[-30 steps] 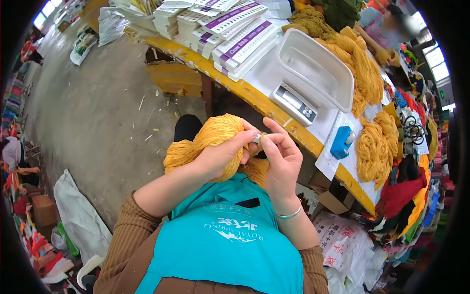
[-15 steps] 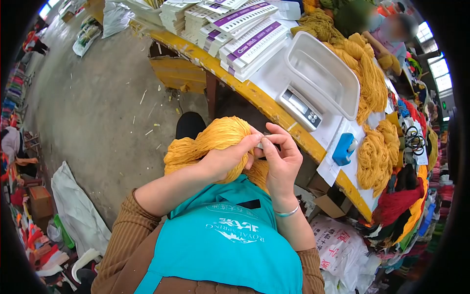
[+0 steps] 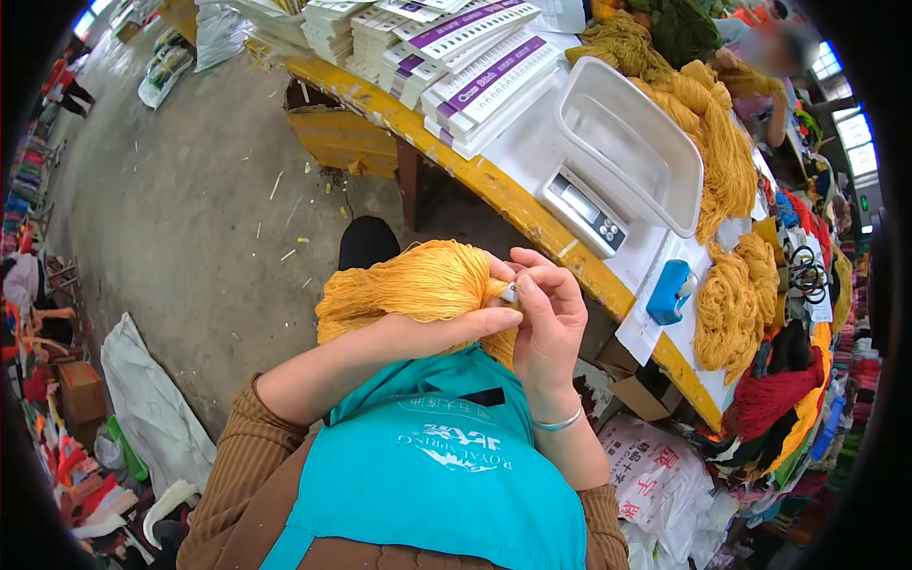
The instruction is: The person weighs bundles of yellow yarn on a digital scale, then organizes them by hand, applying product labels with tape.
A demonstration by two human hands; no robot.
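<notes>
A thick skein of golden-yellow thread rests over my lap, above the teal apron. My left hand is closed around the skein's right end, its thumb stretched along the near side and the other fingers partly hidden by the thread. At that same end my right hand pinches a small white paper label with dark print between thumb and fingers. The label sits against the thread, close to my left thumb.
On the yellow-edged table stand stacked cross-stitch cards, a white plastic tray, a digital scale and a blue tape dispenser. More yellow skeins and black-handled scissors lie right. A person stands beyond.
My left thumb has come down off the top of the skein to its near side. More of the thread and the white label shows. The right hand stays at nearly the same spot.
</notes>
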